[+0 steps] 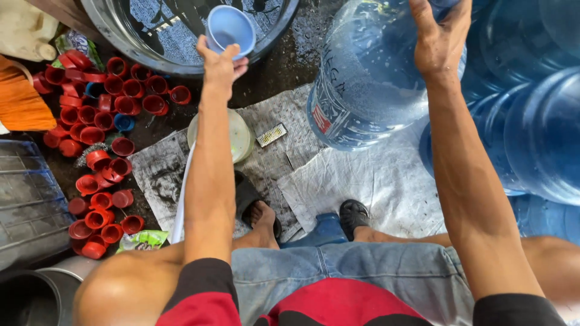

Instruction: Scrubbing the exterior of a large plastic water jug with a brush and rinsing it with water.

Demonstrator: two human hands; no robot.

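Blue cup (230, 29) in left hand (221, 64), jug (370, 78) top cropped

Worn on the head, looking steeply down, close over knees (338, 271), feet and wet ground (284, 66).

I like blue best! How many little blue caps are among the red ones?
2. One blue cap sits near the pile's top, another lower at its right edge. More may hide under the red caps.
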